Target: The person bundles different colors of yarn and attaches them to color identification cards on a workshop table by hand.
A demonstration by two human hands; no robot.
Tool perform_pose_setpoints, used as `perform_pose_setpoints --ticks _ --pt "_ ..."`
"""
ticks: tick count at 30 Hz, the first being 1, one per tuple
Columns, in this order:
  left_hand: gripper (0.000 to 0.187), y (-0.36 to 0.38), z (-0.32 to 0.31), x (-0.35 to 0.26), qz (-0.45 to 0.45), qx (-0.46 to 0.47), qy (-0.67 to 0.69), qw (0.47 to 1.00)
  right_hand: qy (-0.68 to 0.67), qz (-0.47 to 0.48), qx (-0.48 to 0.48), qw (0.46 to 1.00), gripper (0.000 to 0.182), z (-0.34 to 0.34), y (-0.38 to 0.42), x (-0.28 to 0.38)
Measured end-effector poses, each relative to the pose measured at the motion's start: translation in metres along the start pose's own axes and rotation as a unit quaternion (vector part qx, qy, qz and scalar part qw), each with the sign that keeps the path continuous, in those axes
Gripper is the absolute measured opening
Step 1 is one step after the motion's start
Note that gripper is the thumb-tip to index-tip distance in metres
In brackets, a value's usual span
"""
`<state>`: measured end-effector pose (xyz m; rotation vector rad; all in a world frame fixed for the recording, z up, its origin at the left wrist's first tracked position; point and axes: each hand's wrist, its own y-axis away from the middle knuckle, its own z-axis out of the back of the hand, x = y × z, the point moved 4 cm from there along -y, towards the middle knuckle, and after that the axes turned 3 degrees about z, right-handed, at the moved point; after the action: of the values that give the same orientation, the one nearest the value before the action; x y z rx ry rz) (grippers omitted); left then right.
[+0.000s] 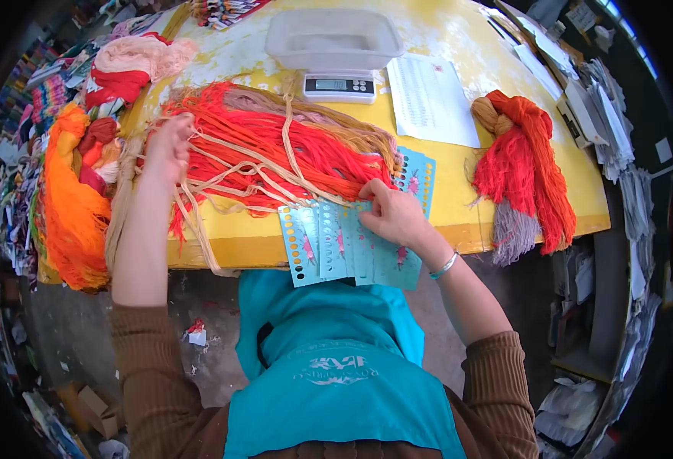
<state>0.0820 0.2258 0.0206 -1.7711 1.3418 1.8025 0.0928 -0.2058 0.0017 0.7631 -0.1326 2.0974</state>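
Observation:
Long hanks of red and orange embroidery thread (275, 141) lie across the table, with loose beige thread (237, 164) trailing over them. At their left end, my left hand (172, 145) is raised with the fingers closed on strands of the beige thread. My right hand (394, 214) rests at the right end of the hanks, over several overlapping turquoise cards (336, 241) with punched holes and pink flower prints. Its fingers are curled and pressed together; what lies between them is hidden. More of the cards show beyond that hand, partly under the thread ends.
A digital scale (339, 86) carries a clear plastic tub (333, 38) at the back. Right of it lies a printed sheet (432, 99). A red and grey thread bundle (516, 168) hangs over the table's right edge; orange hanks (76, 206) hang at the left.

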Motion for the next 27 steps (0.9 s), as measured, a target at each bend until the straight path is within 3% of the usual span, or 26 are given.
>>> perform_pose_setpoints --ticks 4,9,11,14,18,20,24,27 --pt "0.039 0.087 -0.052 0.041 0.056 0.174 0.047 0.982 -0.021 0.007 -0.022 1.0 0.033 -0.001 0.002 -0.001" --pt "0.052 0.161 -0.096 0.076 0.102 0.345 0.216 0.908 -0.047 -0.003 -0.037 0.998 0.028 -0.004 0.005 0.005" --pt "0.053 0.181 -0.11 0.082 0.102 0.365 0.239 0.894 -0.275 0.048 -0.148 0.949 0.022 -0.01 0.01 0.016" --pt "0.059 0.2 -0.13 0.093 0.099 0.379 0.239 0.889 -0.462 0.088 -0.143 0.871 0.017 -0.016 0.02 0.061" --pt "0.062 0.213 -0.143 0.102 0.027 0.409 0.164 0.897 -0.509 0.064 -0.11 0.851 0.016 -0.019 0.027 0.096" --pt "0.059 0.215 -0.141 0.104 0.021 0.396 0.164 0.903 -0.608 0.043 -0.1 0.786 0.015 -0.027 0.026 0.099" --pt "0.055 0.217 -0.137 0.107 -0.025 0.39 0.131 0.911 -0.628 0.026 -0.099 0.771 0.013 -0.036 0.028 0.102" --pt "0.054 0.217 -0.136 0.109 -0.007 0.403 0.147 0.903 -0.638 0.022 -0.103 0.763 0.012 -0.039 0.029 0.101"
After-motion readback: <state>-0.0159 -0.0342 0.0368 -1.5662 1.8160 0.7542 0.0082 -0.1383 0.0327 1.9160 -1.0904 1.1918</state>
